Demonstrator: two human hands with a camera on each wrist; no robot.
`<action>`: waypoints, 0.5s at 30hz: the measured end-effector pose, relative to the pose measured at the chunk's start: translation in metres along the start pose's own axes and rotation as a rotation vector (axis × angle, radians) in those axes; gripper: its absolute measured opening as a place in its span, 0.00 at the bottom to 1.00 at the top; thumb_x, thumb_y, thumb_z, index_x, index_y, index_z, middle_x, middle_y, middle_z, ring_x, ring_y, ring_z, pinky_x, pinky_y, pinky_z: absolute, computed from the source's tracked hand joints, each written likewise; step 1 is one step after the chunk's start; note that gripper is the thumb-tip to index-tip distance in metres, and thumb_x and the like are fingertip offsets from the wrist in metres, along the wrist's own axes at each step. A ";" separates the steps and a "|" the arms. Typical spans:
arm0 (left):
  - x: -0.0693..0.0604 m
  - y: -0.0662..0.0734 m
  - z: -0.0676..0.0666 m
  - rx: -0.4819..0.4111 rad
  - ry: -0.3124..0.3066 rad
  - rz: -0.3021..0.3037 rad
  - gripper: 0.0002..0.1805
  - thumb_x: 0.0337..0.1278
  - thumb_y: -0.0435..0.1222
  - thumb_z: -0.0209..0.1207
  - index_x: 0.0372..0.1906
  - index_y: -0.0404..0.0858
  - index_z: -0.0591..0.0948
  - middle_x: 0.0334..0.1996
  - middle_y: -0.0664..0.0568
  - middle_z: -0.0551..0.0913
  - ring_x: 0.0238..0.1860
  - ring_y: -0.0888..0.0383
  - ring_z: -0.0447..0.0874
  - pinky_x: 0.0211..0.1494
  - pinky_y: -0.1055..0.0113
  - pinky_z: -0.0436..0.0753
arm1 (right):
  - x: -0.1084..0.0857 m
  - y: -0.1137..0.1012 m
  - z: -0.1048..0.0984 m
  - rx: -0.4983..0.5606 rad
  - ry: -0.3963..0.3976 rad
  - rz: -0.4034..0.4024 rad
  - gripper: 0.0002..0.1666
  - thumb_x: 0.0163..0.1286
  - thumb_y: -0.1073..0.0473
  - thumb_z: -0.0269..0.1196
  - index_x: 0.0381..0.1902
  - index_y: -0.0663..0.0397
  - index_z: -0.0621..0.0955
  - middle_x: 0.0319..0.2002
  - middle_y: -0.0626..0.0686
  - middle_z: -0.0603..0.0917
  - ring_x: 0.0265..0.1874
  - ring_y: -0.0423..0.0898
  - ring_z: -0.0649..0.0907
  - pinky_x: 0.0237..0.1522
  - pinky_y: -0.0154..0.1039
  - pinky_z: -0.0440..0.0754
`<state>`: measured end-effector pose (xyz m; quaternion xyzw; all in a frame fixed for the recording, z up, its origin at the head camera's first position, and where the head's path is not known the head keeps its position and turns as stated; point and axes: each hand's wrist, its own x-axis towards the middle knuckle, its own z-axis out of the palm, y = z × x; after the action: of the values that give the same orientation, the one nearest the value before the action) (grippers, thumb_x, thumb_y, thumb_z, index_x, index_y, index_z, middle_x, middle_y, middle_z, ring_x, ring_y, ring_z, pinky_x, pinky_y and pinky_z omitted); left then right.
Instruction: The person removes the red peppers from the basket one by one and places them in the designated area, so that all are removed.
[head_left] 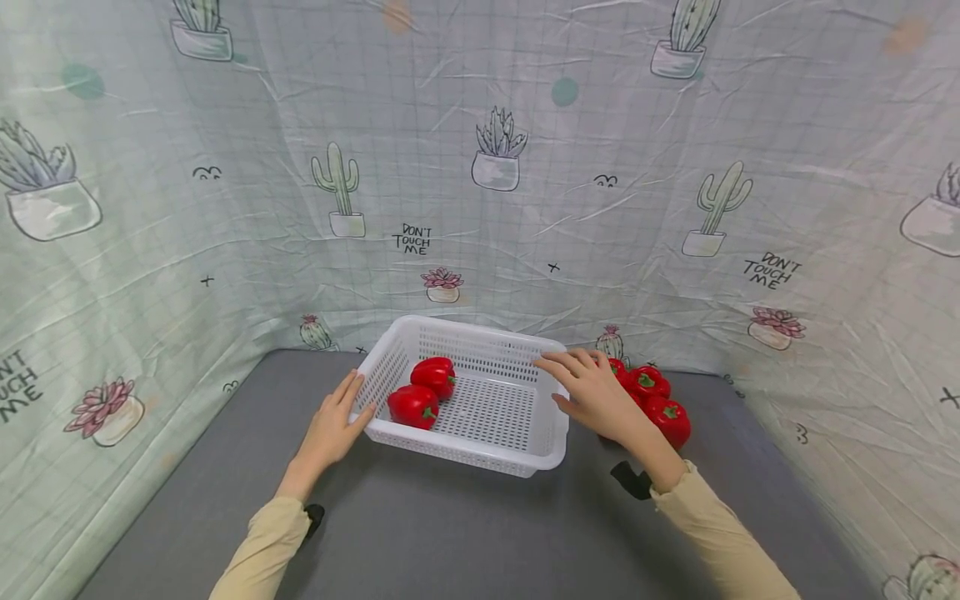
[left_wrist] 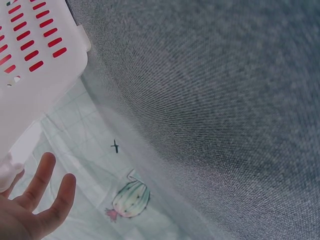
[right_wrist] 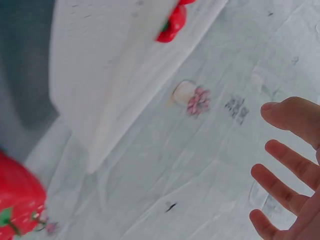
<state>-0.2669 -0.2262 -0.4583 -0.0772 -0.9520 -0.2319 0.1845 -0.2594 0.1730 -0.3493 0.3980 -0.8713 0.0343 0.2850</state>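
Observation:
A white perforated plastic basket (head_left: 480,457) sits on the table, with two red bell peppers (head_left: 413,406) inside at its left end. My left hand (head_left: 330,429) is at the basket's left rim, its thumb by the near-left corner; the left wrist view shows the fingers (left_wrist: 39,182) spread and fairly straight beside the rim. Above the right end of the basket hovers my right hand (head_left: 596,396), fingers extended and apart, holding nothing. Right of it, partly hidden by that hand, several more red bell peppers (head_left: 667,421) are grouped on the table.
The grey tabletop (head_left: 450,533) extends in front of the basket. A pale curtain (head_left: 420,108) printed with cacti encloses the back and both sides. Black bands (head_left: 630,481) are at both wrists.

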 end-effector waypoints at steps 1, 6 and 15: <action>0.000 0.000 0.000 -0.001 -0.002 0.000 0.34 0.57 0.46 0.50 0.65 0.35 0.59 0.66 0.38 0.56 0.55 0.38 0.66 0.52 0.40 0.68 | 0.005 -0.002 0.000 0.002 -0.005 -0.005 0.39 0.47 0.59 0.70 0.59 0.47 0.69 0.54 0.51 0.74 0.49 0.49 0.71 0.47 0.50 0.64; -0.001 0.000 0.000 -0.017 -0.002 0.001 0.34 0.57 0.47 0.50 0.65 0.35 0.59 0.67 0.39 0.56 0.56 0.38 0.65 0.53 0.40 0.67 | 0.029 -0.013 0.003 0.030 -0.008 -0.057 0.36 0.49 0.59 0.68 0.58 0.47 0.70 0.53 0.50 0.75 0.49 0.48 0.71 0.48 0.50 0.64; 0.000 -0.001 0.001 -0.025 0.000 0.003 0.33 0.58 0.46 0.50 0.65 0.35 0.59 0.67 0.39 0.56 0.56 0.38 0.65 0.53 0.40 0.67 | 0.069 -0.029 0.020 0.058 -0.053 -0.085 0.31 0.54 0.57 0.65 0.57 0.45 0.71 0.52 0.47 0.77 0.49 0.46 0.73 0.48 0.48 0.67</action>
<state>-0.2673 -0.2265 -0.4590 -0.0808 -0.9488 -0.2438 0.1839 -0.2844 0.1010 -0.3344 0.4436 -0.8594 0.0369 0.2515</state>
